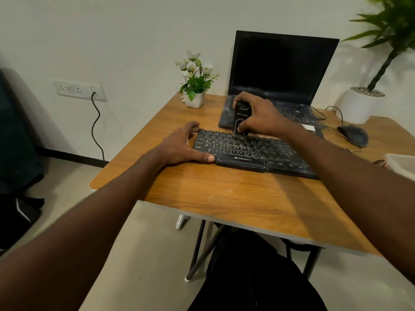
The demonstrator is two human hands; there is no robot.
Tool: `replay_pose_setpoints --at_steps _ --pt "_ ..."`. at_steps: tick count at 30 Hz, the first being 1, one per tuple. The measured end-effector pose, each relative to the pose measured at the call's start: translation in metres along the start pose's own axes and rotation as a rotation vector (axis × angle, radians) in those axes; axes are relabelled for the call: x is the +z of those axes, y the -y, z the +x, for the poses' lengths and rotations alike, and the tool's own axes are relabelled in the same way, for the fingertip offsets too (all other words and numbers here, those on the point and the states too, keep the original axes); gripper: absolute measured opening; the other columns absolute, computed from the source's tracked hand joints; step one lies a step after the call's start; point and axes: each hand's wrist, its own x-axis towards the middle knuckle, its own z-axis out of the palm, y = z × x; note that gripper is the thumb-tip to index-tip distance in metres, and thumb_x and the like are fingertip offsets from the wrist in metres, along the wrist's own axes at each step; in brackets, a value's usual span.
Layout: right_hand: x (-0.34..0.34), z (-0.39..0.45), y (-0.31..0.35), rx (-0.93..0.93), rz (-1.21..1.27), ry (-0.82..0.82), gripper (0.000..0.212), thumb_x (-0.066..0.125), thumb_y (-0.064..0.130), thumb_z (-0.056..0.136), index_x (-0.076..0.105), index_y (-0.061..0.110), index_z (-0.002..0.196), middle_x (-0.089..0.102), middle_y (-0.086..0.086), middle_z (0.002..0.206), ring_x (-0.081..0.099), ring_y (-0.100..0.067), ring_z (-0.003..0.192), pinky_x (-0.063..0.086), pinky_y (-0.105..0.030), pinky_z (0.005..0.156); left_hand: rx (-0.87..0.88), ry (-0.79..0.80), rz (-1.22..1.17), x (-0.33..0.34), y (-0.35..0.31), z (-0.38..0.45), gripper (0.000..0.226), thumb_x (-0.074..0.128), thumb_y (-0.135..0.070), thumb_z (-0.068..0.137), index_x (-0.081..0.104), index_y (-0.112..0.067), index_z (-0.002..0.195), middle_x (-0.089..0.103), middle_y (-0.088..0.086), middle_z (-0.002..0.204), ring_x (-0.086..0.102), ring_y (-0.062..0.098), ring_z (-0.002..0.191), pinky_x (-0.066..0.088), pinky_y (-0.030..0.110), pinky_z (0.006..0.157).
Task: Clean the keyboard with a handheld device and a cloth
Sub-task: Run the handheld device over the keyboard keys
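Zebronics keyboard (253, 153) sits mid-tabletop (224, 194), angled, its back edge just in front of the dusty laptop (276, 86) at the far edge. Left hand (182, 147) braces the keyboard's left end: thumb flat along the front corner, fingers curled over the back corner, so it grips the board. Right hand (258, 117) grasps the black handheld device (241, 118) upright, nozzle end down on the top key rows near the left side.

Handling call: keyboard looks like thin light plastic, likely to skate on the smooth wood, so keep it pinned at the end frame, not the keys. Device looks small, rigid and light; hold mid-body, fingers wrapped, keep it vertical. Keycaps may pop if pressed hard.

No cloth clearly visible; pale object at the right edge (402, 167) can't be identified. Mouse (353, 135) sits near the right edge, flower pot (195, 98) near the far-left corner.
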Motion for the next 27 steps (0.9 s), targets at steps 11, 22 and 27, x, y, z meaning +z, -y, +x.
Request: replay_pose_setpoints --at_steps 11,22,27 --pt "-0.004 -0.021 -0.013 -0.008 -0.015 -0.004 0.067 0.082 0.007 0.079 0.050 0.032 0.133 0.053 -0.009 0.133 0.058 -0.028 0.113 0.058 -0.032 0.073 0.001 -0.011 0.030 0.001 -0.003 -0.003 0.150 0.090 -0.090 0.039 0.025 -0.038 0.163 0.039 0.004 0.165 0.041 0.027 0.150 0.039 0.056 0.122" --pt "-0.005 -0.021 -0.004 0.034 -0.236 -0.038 0.071 0.081 0.009 0.081 0.046 0.032 0.139 0.053 -0.015 0.136 0.053 -0.034 0.121 0.053 -0.037 0.075 -0.008 -0.016 0.043 0.000 -0.004 -0.006 0.149 0.088 -0.091 0.038 0.025 -0.039 0.163 0.039 0.005 0.165 0.041 0.027 0.149 0.038 0.056 0.122" --pt "-0.010 -0.024 -0.002 -0.032 -0.222 0.102 0.071 0.077 0.003 0.083 0.046 0.027 0.141 0.053 -0.014 0.131 0.057 -0.028 0.110 0.055 -0.029 0.069 -0.002 -0.018 0.067 0.000 -0.006 -0.006 0.147 0.087 -0.092 0.040 0.026 -0.039 0.163 0.039 0.006 0.164 0.042 0.028 0.148 0.039 0.057 0.121"
